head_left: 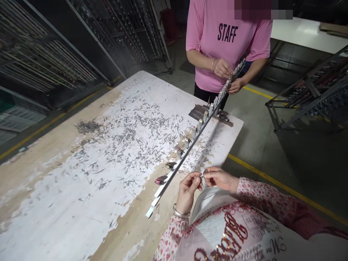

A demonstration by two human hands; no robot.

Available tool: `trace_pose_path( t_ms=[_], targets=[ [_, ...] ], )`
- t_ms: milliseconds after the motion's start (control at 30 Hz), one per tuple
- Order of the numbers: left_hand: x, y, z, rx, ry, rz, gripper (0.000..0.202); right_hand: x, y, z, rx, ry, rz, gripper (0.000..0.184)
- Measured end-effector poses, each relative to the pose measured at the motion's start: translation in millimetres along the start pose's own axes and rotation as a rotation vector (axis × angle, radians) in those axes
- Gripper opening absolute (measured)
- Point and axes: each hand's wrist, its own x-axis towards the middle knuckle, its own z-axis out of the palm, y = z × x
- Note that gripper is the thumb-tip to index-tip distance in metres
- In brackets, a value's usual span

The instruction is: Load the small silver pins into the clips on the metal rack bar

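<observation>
"Since the two hands come so close together, can you tell what the left hand [189, 185] and the right hand [219, 179] have between them?"

"A small piece [202, 176], pale and a little shiny, with thumb and fingers of each hand pinched on it. Most of it is covered, so I can't say what it is."

"Where is it?"

"Up in front of the wearer's body, near the edge of the table [51, 221], to the right of the long bar [182, 162]."

"How would it handle?"

"Light, I'd judge, and probably stiff if it's metal like the thin wires [130, 132] scattered on the tabletop. Its size makes it easy to drop, so I'd hold it by opposite ends. Whether it's fragile, I can't tell."

"And the arms?"

"Both are bent. The left forearm rises from the bottom of the view, a bangle [181, 213] at the wrist, fingers curled inward. The right forearm comes in from the side, fingers pointing at the left ones."

"Who has the bar?"

"A co-worker [214, 72] opposite, with both hands at its far part. Small blocks [200, 125] line its length."
</observation>
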Motion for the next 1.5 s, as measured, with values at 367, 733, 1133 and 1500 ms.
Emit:
trace_pose_path(
  t_ms=[367,733,1133,1500],
  targets=[
    [-1,-12,9.7,0.008,0.191,0.071,0.032,-2,2,6,0.173,0.051,-0.053,0.032],
    [-4,10,16.1,0.202,0.009,0.116,0.03,-7,6,0,0.13,-0.031,-0.087,0.032],
    [-9,4,15.6,0.235,0.077,0.144,0.029,-6,2,3,0.122,-0.038,-0.063,0.035],
    [-9,1,23.7,0.175,0.196,0.172,0.03,-3,15,11,0.225,-0.05,-0.214,0.032]
  ],
)
